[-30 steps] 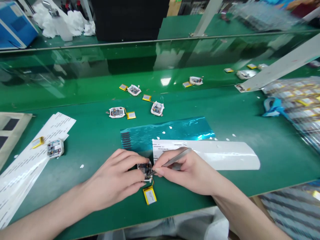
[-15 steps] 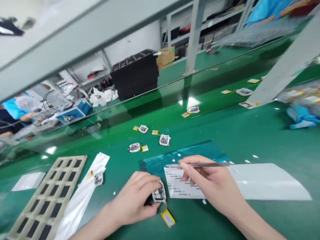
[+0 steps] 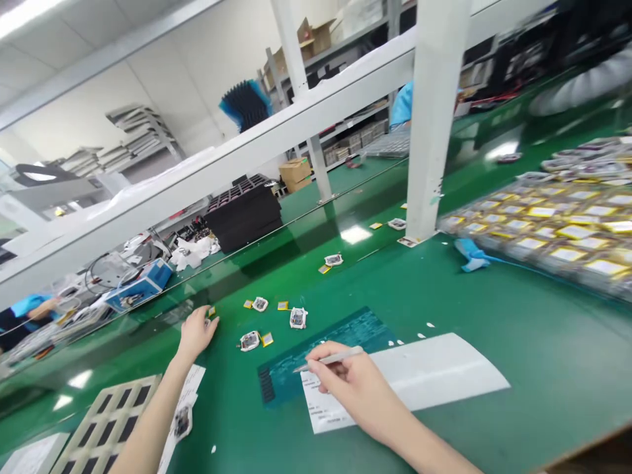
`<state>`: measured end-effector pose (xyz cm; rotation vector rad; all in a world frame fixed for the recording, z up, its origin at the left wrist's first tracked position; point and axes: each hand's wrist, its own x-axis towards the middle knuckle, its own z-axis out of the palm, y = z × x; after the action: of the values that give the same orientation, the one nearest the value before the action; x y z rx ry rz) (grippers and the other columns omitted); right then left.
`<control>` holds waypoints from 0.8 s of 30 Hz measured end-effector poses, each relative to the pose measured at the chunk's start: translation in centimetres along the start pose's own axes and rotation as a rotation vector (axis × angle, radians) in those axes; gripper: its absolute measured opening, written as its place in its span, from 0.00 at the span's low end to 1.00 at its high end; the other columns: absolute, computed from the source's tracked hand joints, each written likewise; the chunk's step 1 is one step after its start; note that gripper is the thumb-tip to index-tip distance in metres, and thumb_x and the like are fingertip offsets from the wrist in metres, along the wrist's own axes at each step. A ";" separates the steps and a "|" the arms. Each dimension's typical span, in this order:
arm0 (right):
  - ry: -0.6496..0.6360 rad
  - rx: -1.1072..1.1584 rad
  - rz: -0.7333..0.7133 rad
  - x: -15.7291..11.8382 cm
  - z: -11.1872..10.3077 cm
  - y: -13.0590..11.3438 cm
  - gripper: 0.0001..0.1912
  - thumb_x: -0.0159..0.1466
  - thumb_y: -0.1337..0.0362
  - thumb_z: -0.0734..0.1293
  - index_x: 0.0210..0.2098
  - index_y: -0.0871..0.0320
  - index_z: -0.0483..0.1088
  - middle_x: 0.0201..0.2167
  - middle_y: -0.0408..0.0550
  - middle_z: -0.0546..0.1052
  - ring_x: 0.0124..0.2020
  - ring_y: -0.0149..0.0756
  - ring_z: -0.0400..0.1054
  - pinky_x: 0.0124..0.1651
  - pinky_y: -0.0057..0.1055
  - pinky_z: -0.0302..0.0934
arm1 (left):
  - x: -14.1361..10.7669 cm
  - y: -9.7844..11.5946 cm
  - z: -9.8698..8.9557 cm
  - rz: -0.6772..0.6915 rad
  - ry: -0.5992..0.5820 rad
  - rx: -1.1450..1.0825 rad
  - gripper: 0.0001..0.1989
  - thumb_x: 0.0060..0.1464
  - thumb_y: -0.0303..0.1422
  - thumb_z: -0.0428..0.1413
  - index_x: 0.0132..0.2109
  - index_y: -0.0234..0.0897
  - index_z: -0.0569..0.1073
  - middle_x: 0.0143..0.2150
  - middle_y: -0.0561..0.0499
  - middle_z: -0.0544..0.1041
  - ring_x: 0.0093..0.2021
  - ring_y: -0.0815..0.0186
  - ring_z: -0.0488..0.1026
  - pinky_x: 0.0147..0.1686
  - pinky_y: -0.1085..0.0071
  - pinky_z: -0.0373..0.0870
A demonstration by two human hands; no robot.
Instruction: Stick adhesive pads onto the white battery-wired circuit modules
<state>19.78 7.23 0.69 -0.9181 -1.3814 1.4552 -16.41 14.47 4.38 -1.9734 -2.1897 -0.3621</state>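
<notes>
Yellow pouch battery [image 3: 212, 311] lies partly hidden beside the left hand [image 3: 196, 334].

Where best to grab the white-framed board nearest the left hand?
Probably pinch the white frame by its opposite edges from above, coming from the left, where the left hand is; it lies flat, and the yellow battery sits close on its right.

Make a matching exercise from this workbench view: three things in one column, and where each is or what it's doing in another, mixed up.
Things:
1. Right hand
2. Left hand
3. Teal film

Places or states:
A. Partly under the printed paper
B. Holding metal tweezers
C. Close to a small yellow battery

Pairs: 1-B, 2-C, 3-A
</notes>
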 end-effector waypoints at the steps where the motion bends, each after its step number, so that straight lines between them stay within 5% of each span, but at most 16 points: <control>1: -0.008 -0.006 0.011 0.0 0.0 0.1 0.16 0.60 0.50 0.70 0.33 0.57 0.76 0.23 0.43 0.74 0.24 0.34 0.68 0.30 0.30 0.67 | 0.5 0.5 0.4 0.039 -0.020 -0.016 0.17 0.67 0.37 0.59 0.58 0.36 0.73 0.59 0.42 0.74 0.55 0.54 0.75 0.54 0.50 0.75; 8: -0.012 -0.053 -0.009 0.3 -0.4 0.4 0.16 0.60 0.49 0.69 0.33 0.57 0.76 0.23 0.43 0.74 0.26 0.37 0.71 0.32 0.32 0.67 | 4.1 5.9 3.0 0.358 -0.218 -0.196 0.18 0.67 0.38 0.59 0.60 0.37 0.72 0.62 0.42 0.73 0.58 0.54 0.74 0.57 0.49 0.74; 14: 0.048 -0.056 -0.050 0.6 -0.7 0.2 0.15 0.60 0.51 0.68 0.32 0.57 0.76 0.24 0.43 0.73 0.23 0.34 0.68 0.27 0.30 0.61 | 4.3 6.7 2.1 0.335 -0.199 -0.214 0.14 0.67 0.38 0.59 0.54 0.35 0.75 0.54 0.44 0.78 0.51 0.58 0.77 0.52 0.54 0.77; 19: 0.055 -0.055 -0.087 0.4 -0.4 0.2 0.14 0.62 0.52 0.68 0.33 0.58 0.75 0.21 0.40 0.69 0.20 0.29 0.58 0.23 0.27 0.53 | 0.0 5.6 -1.8 0.272 -0.150 -0.256 0.13 0.63 0.39 0.59 0.49 0.36 0.79 0.50 0.43 0.82 0.48 0.55 0.80 0.53 0.56 0.77; 24: 0.017 -0.089 -0.067 0.0 -0.1 -0.3 0.12 0.65 0.55 0.66 0.34 0.58 0.75 0.22 0.40 0.69 0.21 0.29 0.57 0.23 0.27 0.49 | -8.4 6.5 -6.4 0.340 -0.412 -0.285 0.09 0.54 0.36 0.64 0.43 0.43 0.83 0.43 0.50 0.84 0.40 0.58 0.82 0.41 0.67 0.78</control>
<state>19.86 7.28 0.94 -0.9293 -1.4603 1.3415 -9.22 5.17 8.52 -2.7359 -2.0407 -0.2426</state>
